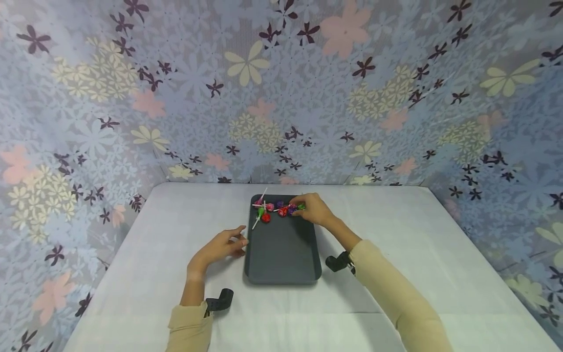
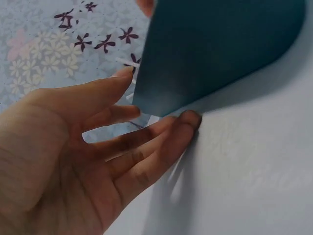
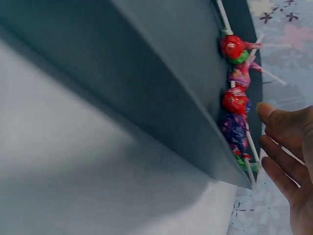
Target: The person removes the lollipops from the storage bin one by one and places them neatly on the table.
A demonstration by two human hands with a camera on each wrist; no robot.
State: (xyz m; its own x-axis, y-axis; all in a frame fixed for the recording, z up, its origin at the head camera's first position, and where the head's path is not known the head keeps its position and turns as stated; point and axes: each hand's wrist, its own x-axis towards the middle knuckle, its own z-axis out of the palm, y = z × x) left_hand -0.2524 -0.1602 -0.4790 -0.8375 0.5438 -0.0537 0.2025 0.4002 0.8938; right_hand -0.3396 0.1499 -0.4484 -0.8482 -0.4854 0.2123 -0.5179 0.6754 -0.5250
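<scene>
A dark grey rectangular tray (image 1: 283, 254) lies on the white table, with several wrapped lollipops along its far end. A red lollipop (image 1: 266, 218) and a green lollipop (image 1: 261, 211) sit at the far left. Further right are another red lollipop (image 3: 235, 101) and a purple lollipop (image 3: 233, 128). My right hand (image 1: 311, 209) reaches over the far right corner, loosely bent fingers beside the lollipops and nothing gripped between them. On the other side, my left hand (image 1: 224, 246) is at the tray's left edge, its fingers spread and relaxed, fingertips right by the tray wall (image 2: 195, 54).
A white cloth (image 1: 176, 215) covers the table around the tray. Behind and at both sides stands a floral-patterned backdrop (image 1: 281, 98). Each wrist wears a black camera mount, the left one (image 1: 220, 300) near the tray's front left.
</scene>
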